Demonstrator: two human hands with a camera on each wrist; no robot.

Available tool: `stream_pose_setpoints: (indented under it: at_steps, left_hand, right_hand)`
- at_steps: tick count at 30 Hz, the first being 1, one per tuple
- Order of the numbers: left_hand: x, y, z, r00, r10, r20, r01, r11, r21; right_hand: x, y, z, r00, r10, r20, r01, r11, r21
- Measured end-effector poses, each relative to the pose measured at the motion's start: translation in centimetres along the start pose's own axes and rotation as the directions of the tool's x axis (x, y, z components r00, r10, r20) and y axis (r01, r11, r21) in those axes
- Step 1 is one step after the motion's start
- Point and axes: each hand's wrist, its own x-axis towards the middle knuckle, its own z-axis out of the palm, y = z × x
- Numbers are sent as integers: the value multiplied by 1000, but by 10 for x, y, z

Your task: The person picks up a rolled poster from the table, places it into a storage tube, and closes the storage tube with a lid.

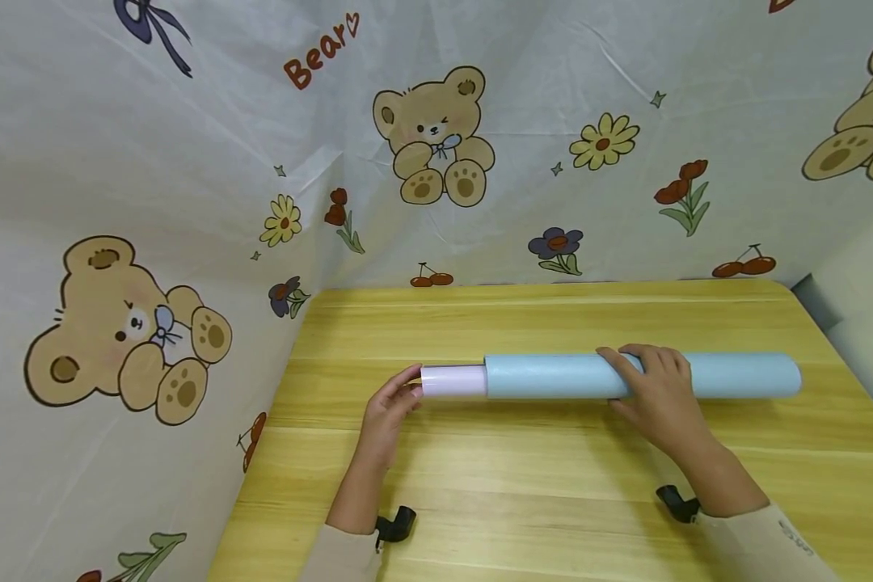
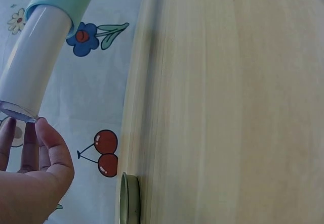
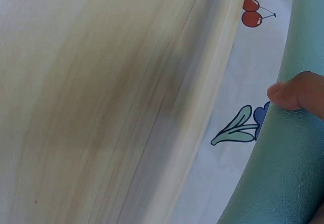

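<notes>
Pinching the pale tube [image 1: 454,381] at its nine-o'clock end, the left grip [image 1: 387,414] holds it partly inside, partly outside the blue roll [image 1: 553,377] that the right grip [image 1: 658,396] clasps.

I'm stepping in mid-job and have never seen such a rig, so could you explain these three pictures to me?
There's no robot here: these are a person's bare hands. The widest picture comes from a camera worn on the head, looking forward and down. The other two come from cameras on the left and right wrists.

The left hand holds the end of a pale roll by its fingertips. That roll sticks out of a wider light-blue tube, which the right hand grips from above. Both appear to be held over the wood-patterned table rather than lying on it. Behind hangs a bear-print cloth.
</notes>
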Motion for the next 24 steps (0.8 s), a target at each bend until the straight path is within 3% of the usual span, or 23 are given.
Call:
stream_pose_setpoints:
  at_steps: [12, 24]
  left_hand:
    - [-2, 1, 8, 1000, 7, 10, -6, 1000, -15]
    - [-1, -1, 13, 1000, 9, 21, -10, 998, 62]
  right_hand:
    - [-1, -1, 2, 1000, 3, 2, -3, 1000, 0]
    - [-2, -4, 4, 1000, -2, -7, 2, 1000, 8]
